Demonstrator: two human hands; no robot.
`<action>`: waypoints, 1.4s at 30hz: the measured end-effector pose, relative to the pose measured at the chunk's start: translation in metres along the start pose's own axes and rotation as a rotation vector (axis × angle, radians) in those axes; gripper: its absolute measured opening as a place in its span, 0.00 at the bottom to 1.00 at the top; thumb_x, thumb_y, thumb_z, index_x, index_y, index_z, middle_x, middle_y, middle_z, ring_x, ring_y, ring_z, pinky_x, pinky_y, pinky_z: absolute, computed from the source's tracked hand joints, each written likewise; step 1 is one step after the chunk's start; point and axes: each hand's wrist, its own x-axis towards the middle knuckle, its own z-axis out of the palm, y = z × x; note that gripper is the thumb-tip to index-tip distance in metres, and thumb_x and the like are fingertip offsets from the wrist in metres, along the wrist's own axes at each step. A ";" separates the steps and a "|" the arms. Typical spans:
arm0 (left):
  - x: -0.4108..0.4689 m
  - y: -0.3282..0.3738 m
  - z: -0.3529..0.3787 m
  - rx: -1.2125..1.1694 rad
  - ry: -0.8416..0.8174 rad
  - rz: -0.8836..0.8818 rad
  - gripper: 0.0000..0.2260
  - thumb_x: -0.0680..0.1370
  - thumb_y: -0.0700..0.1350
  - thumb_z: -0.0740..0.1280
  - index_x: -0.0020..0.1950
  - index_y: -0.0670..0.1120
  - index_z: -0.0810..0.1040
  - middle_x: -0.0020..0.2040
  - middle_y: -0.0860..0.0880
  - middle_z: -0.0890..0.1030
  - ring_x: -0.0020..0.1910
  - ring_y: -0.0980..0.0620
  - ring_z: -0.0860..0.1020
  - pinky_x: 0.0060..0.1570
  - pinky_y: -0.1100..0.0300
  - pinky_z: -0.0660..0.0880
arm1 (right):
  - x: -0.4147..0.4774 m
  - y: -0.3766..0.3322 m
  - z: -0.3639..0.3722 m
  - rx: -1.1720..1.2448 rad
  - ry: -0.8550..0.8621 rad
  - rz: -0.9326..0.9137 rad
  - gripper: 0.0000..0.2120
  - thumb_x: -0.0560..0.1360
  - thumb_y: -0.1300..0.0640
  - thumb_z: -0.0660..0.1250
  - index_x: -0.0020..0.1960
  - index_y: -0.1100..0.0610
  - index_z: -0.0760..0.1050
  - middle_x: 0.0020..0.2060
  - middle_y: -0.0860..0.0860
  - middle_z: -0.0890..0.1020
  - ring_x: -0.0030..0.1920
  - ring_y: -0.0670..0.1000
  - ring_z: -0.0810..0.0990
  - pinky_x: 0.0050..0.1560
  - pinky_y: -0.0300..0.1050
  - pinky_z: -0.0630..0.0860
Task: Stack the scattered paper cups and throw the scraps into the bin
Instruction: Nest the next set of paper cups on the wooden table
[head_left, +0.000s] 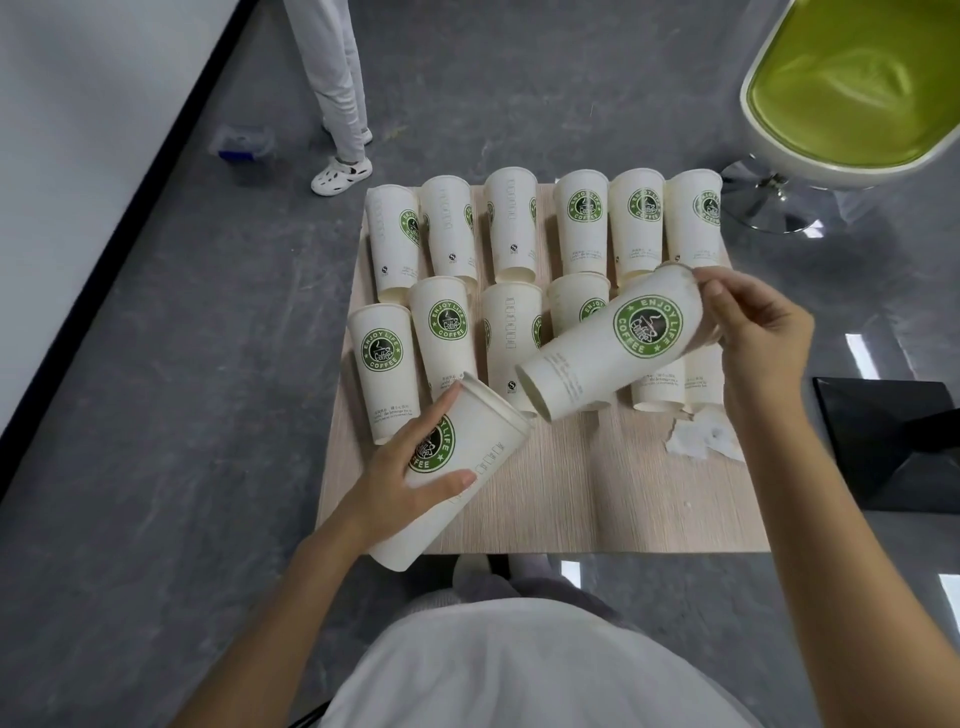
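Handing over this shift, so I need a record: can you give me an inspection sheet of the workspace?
surface: wooden table, bare at the front.
job's things: paper cups lying in two rows; the left cup has its mouth towards the base of the right cup; torn scrap near the right edge.
clutter: nothing seen.
grippers: left hand grips the left cup's side; right hand pinches the right cup's rim.
cables: nothing seen.
surroundings: grey floor, green chair, black box at right, possibly the bin, another person's legs, blue-and-white thing on the floor.
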 end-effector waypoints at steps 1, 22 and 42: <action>0.000 0.000 0.000 0.002 -0.001 0.003 0.39 0.75 0.41 0.73 0.70 0.75 0.58 0.71 0.69 0.61 0.66 0.74 0.66 0.59 0.77 0.68 | 0.000 0.000 0.000 0.004 0.019 -0.006 0.13 0.74 0.64 0.66 0.42 0.47 0.84 0.40 0.42 0.85 0.46 0.44 0.80 0.50 0.41 0.74; 0.007 0.015 0.011 0.054 -0.027 0.034 0.37 0.71 0.54 0.73 0.74 0.72 0.57 0.73 0.67 0.63 0.70 0.66 0.66 0.70 0.55 0.69 | -0.068 0.004 0.068 -0.017 -0.485 0.130 0.09 0.75 0.67 0.65 0.51 0.58 0.81 0.42 0.49 0.84 0.43 0.39 0.79 0.48 0.28 0.72; 0.012 0.013 0.013 0.010 0.012 0.031 0.37 0.71 0.54 0.73 0.73 0.73 0.57 0.75 0.67 0.62 0.71 0.64 0.66 0.70 0.50 0.70 | -0.083 0.013 0.087 -0.077 -0.476 0.148 0.11 0.78 0.64 0.63 0.55 0.55 0.81 0.52 0.49 0.84 0.55 0.45 0.81 0.54 0.36 0.75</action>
